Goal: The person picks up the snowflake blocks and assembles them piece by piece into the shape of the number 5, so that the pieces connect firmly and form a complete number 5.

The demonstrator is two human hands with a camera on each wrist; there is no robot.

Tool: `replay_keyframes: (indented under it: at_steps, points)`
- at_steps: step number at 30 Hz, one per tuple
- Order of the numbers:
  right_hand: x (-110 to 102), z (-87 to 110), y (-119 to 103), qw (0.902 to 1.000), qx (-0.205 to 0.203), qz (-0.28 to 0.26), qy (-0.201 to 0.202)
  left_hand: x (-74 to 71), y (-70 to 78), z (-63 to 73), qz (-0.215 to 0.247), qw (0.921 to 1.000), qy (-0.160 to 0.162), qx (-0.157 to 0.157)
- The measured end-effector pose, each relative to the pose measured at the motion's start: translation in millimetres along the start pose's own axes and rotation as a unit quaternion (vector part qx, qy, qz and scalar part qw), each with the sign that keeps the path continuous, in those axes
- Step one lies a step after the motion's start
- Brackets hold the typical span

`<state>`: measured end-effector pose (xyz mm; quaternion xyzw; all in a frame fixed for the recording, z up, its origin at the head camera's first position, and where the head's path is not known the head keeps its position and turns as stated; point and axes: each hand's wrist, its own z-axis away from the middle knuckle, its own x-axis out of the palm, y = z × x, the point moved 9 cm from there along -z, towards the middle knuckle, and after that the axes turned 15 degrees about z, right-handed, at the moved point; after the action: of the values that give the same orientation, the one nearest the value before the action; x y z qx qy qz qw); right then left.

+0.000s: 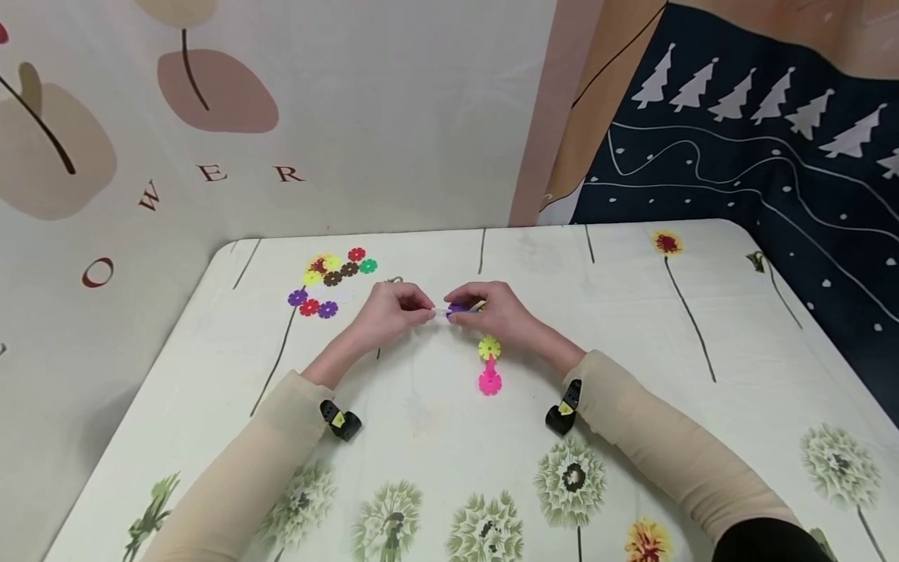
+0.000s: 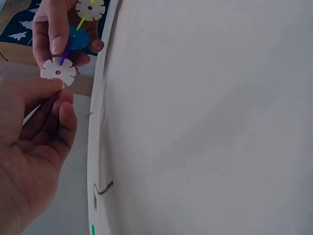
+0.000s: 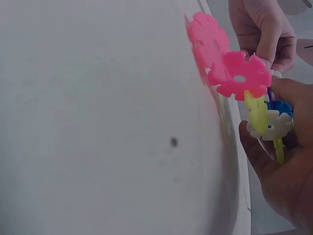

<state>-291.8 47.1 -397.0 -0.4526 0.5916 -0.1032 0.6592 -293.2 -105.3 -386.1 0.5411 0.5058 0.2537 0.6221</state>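
Between the thumb and fingers of the left hand is a white flower-shaped plastic disc. The right hand grips a chain of similar slotted discs by its blue disc end. A purple disc, seen edge-on, meets the rim of the left hand's white disc. Further along the chain, another white disc and yellow discs are linked. A bright pink disc joined to a second pink one hangs below the right hand, toward the person. The fingers partly hide the chain's middle.
Loose discs lie at the back left of the table, among them a red disc, a green disc, brown discs and purple discs. The white tablecloth has printed flowers. A patterned curtain hangs behind the table.
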Motion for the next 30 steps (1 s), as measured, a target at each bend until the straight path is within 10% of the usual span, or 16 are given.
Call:
replay_keyframes:
  at_steps: [9, 22, 30]
  points:
    - [-1, -2.2, -6, 0.9997, -0.022, -0.009, 0.005, -7.8, -3.3, 7.6, -0.017, 0.9994, -0.014, -0.028]
    - [-3, 3.7, -1, 0.9997, -0.017, -0.015, -0.007, -111.7, -50.3, 26.5, -0.097, 0.9811, 0.099, -0.135]
    - [0, 4.1, -1, 0.9994, -0.016, -0.017, -0.025, -132.3, -63.1, 27.8, -0.128, 0.976, 0.095, -0.148]
